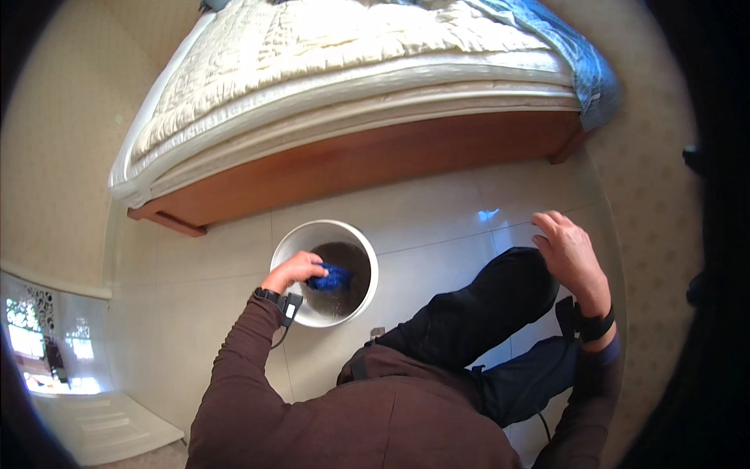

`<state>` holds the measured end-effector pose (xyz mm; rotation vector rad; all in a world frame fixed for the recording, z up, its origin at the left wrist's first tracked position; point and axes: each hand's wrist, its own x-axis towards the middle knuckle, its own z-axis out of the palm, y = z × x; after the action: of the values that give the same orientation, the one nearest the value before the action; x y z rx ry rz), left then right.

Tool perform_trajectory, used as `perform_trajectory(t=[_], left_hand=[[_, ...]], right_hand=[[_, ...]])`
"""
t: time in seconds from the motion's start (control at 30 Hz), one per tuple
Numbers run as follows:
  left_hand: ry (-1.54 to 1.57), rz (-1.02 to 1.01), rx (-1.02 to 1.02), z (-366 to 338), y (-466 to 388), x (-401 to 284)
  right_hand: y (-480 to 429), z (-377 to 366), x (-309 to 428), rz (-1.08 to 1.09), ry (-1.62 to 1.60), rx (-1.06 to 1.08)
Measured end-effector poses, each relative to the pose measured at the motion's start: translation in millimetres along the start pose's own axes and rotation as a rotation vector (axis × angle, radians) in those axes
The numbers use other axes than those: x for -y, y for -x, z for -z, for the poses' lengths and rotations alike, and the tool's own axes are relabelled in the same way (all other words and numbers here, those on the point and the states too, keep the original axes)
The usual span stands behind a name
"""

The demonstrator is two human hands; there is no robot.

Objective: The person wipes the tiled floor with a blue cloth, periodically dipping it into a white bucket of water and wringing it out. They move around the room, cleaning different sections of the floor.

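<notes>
My left hand [296, 271] reaches over the rim of a round white bucket [373, 275] and grips a blue cloth [329, 277]. The cloth hangs at or in the dark, murky water [348, 252]; how deep it dips I cannot tell. On the far right, my right hand [565, 243] is raised beside my bent knee, its fingers loosely curled and nothing visible in them. Each wrist wears a black strap with a small device and a cable.
Beyond the bucket stands a bed with a wooden frame [363, 164], a pale mattress and a cream quilt [351, 41]. Blue fabric [592, 88] drapes over its right corner. Glossy floor tiles [428, 205] surround me. A white panelled door [105, 428] is at lower left, and a patterned wall [650, 234] rises on the right.
</notes>
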<state>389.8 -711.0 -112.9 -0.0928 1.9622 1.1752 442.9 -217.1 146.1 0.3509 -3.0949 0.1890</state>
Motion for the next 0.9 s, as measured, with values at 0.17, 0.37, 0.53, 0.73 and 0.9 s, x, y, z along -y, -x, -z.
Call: perform_trajectory(t=[0.17,0.37,0.53,0.73,0.9], left_hand=[[0.324,-0.040,-0.108,11.3,39.6,-17.0],[0.580,-0.165,-0.141,20.6,69.1,-34.1],[0.734,-0.249,-0.094,18.6,78.5,-32.8],[0.870,-0.237,-0.024,-0.5,61.3,-4.4],[0.966,-0.082,-0.030,-25.5,40.3,21.2]], right_hand=[[-52.0,-8.3,76.1,0.276,-0.162,0.241],[-102.0,-113.3,169.9,0.455,-0.424,0.579],[-113.2,-202.3,220.5,0.291,-0.622,0.771],[-98.4,-265.8,245.8,0.289,-1.113,0.574],[-90.9,-280.8,235.3,0.256,-0.970,0.713]])
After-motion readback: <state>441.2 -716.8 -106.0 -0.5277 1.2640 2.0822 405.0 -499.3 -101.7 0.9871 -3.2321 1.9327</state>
